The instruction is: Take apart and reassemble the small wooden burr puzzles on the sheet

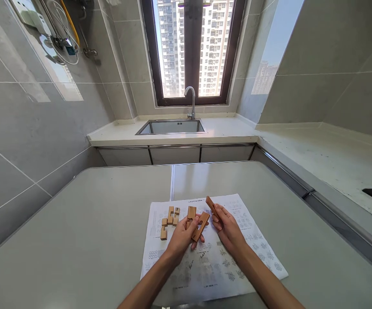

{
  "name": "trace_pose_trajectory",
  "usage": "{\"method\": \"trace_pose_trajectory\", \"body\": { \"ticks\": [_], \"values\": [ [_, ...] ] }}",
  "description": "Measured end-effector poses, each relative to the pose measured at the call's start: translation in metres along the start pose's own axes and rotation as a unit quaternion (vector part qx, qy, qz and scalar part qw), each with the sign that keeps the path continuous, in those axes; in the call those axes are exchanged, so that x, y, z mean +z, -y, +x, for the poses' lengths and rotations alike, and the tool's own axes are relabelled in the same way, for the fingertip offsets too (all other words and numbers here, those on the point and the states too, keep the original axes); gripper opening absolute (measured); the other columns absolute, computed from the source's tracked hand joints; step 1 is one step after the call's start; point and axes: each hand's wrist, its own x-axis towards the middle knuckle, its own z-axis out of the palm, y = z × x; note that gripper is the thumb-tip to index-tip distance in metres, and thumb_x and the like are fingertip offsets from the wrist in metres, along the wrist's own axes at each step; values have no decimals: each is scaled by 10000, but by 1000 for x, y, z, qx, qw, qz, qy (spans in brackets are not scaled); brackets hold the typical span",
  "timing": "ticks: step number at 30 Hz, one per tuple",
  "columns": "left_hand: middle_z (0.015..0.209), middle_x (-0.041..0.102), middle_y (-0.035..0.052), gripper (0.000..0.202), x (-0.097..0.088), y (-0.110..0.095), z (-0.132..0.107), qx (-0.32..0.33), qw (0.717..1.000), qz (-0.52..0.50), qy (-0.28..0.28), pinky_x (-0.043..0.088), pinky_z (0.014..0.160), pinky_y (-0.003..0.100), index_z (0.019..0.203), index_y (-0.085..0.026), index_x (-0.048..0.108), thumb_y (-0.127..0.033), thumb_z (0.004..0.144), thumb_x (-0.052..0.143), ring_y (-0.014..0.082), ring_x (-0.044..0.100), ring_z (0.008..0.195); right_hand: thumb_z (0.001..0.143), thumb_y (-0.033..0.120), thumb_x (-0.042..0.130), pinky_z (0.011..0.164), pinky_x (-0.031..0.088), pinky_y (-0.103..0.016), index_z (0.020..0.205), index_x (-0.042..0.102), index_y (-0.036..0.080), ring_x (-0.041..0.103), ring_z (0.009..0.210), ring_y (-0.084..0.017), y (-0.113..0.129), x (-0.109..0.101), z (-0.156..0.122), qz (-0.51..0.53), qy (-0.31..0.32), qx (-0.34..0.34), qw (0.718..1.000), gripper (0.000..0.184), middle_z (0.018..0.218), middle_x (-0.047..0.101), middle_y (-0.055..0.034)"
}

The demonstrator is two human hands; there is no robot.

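Observation:
My left hand [181, 237] is closed around notched wooden puzzle pieces [200, 227], held together above the paper. Their joint is partly hidden by my thumb and fingers. To the right, my right hand [227, 227] pinches one wooden puzzle stick [211, 204], tilted with its upper end pointing up and left, apart from the pieces in my left hand. Several loose wooden puzzle pieces [170, 219] lie on the left part of the printed instruction sheet [237, 210], and one of them has a dark mark on it.
The sheet lies on a pale grey table [108, 231] with a seam down its far half. Beyond the table's far edge stands a counter with a sink [176, 127] and a faucet [191, 102] under a window. A white counter [334, 159] runs along the right.

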Motion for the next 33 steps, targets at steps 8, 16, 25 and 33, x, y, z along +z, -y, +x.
{"method": "trace_pose_trajectory", "body": {
  "ticks": [8, 16, 25, 33],
  "values": [
    [764, 745, 61, 537, -5, 2, 3, 0, 998, -44, 48, 316, 449, 217, 1369, -129, 550, -462, 948, 581, 125, 541, 491, 761, 444, 888, 517, 489, -275, 1044, 743, 244, 538, 606, -129, -6, -4, 6, 4, -9, 6, 1000, 376, 849, 686, 1],
    [798, 742, 61, 513, -6, 2, -2, 85, 987, 128, 55, 378, 349, 215, 1154, -187, 514, -667, 971, 518, 134, 595, 410, 774, 429, 876, 535, 493, -278, 1044, 750, 242, 564, 655, -150, -8, -6, 7, -9, -13, -1, 1000, 352, 849, 680, -5],
    [1203, 740, 136, 431, -9, -3, -3, 109, 978, 178, 31, 375, 302, 234, 1096, -212, 579, -624, 983, 519, 201, 742, 559, 779, 478, 878, 622, 573, -312, 984, 684, 239, 540, 604, -147, -6, 0, 1, -4, -8, 10, 1000, 370, 707, 584, 33],
    [953, 809, 72, 324, -8, -8, -6, 166, 938, 303, -35, 466, 708, 322, 959, -240, 628, -501, 1047, 456, 266, 720, 812, 774, 552, 858, 727, 610, -331, 950, 679, 231, 674, 792, -195, -4, 5, -3, -62, -22, -31, 997, 407, 877, 704, -22]
  ]
}}
